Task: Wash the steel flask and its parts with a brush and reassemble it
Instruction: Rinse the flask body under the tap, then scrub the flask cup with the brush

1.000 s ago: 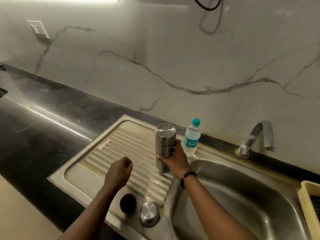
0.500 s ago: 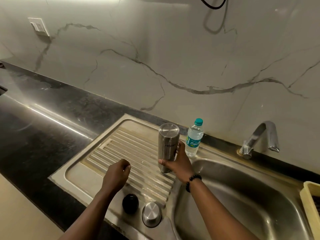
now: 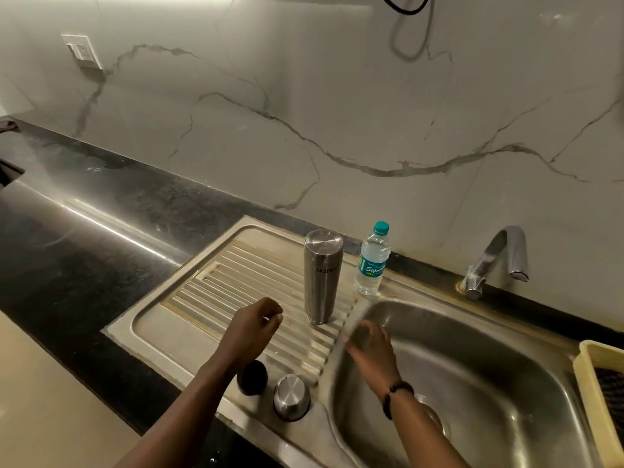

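Right hand (image 3: 369, 346), blurred beside the flask (image 3: 322, 276), is seen open and empty; wet, slippery steel is best gripped mid-body.

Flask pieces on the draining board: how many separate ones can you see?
3: the steel flask body stands upside down on the ridges; the black stopper and steel cap sit at the near edge. The left arm may hide more.
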